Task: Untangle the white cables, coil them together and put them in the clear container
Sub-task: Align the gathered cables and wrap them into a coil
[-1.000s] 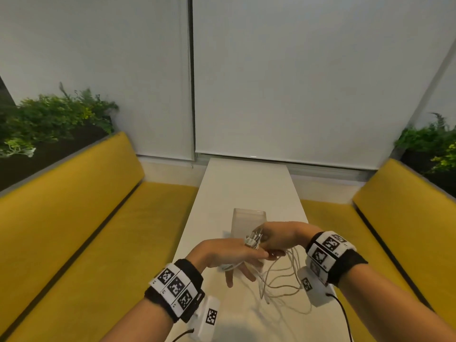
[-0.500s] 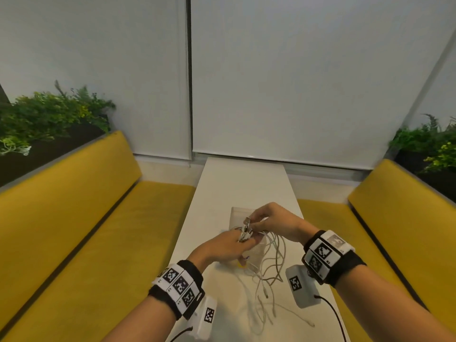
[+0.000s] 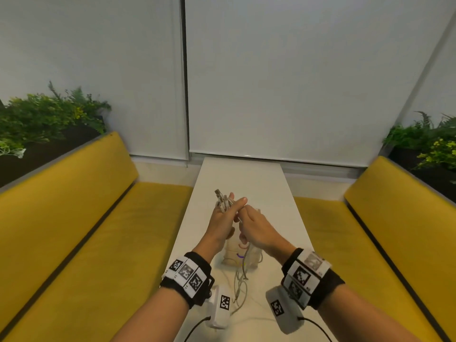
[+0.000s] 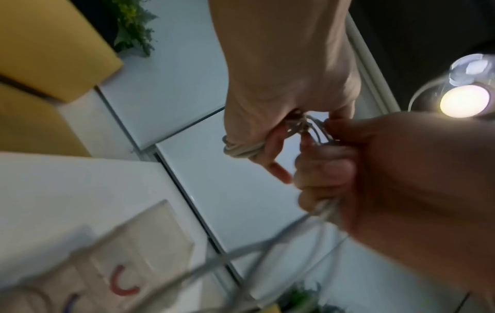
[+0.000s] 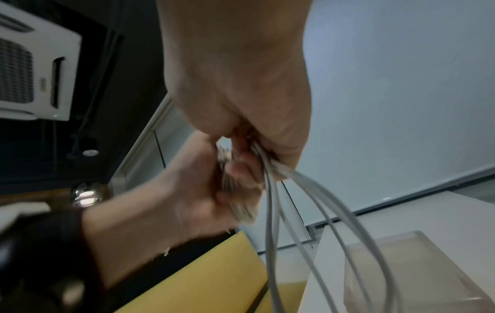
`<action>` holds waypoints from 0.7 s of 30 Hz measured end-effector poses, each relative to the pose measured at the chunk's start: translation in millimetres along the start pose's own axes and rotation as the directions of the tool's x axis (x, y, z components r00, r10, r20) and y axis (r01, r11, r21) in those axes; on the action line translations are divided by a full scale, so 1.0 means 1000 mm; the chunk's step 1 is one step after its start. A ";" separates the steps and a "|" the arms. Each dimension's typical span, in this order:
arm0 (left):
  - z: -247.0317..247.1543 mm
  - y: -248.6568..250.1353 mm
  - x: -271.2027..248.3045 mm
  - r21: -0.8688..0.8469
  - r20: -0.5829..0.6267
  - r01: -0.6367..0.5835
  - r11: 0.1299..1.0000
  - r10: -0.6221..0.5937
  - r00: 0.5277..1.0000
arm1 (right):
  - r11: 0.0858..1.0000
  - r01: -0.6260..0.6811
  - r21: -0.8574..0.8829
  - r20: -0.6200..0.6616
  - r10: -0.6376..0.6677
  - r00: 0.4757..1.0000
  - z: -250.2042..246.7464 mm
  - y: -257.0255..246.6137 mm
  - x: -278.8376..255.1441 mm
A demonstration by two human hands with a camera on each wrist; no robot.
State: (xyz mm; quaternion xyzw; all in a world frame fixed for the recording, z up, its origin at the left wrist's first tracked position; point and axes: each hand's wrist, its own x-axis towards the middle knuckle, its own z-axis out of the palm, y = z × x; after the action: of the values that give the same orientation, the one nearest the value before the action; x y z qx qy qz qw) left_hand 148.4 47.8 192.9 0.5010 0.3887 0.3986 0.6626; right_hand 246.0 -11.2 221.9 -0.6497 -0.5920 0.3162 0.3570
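The coiling step is in hand, as I judge it: the white cables (image 3: 243, 265) are being wound round the left hand (image 3: 222, 218), and much of their length hangs loose below both hands, trailing down onto the white table (image 3: 246, 174). The next move likely calls for another turn carried round the left fingers while the plug ends stay pinned, with the strands kept together so they do not cross again; only then can the bundle go into the clear container (image 3: 228, 255), which stands on the table directly beneath the hands, on the near side.

The left hand is raised with fingers fairly straight, several wraps of cable lying round them; the metal plug ends (image 3: 219, 195) stick up past its fingertips. Its thumb seems to press the strands, though the wrist view is blurred there.

The right hand (image 3: 256, 229), touching the left on its right side, has its fingers curled round the free strands, which run down out of its fist.
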 end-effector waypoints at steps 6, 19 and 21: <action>0.009 0.018 0.003 -0.221 -0.063 -0.072 0.973 0.059 0.996 | 0.978 0.193 0.078 -0.060 -0.188 0.980 0.017 -0.002 -0.010; 0.004 0.038 0.002 0.137 0.152 -0.134 0.981 0.113 0.982 | 0.952 0.288 -0.106 -0.136 -0.300 0.944 0.002 -0.015 -0.018; 0.002 0.035 -0.001 0.189 0.210 -0.100 0.977 0.060 0.976 | 0.948 0.283 -0.148 -0.138 -0.303 0.943 -0.004 -0.015 -0.016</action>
State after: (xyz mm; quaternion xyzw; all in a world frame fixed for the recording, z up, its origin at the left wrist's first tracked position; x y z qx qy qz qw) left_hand 145.2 52.5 228.0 0.6180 0.3360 0.3311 0.6290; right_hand 239.2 -26.6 236.4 -0.5986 -0.6706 0.1688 0.4044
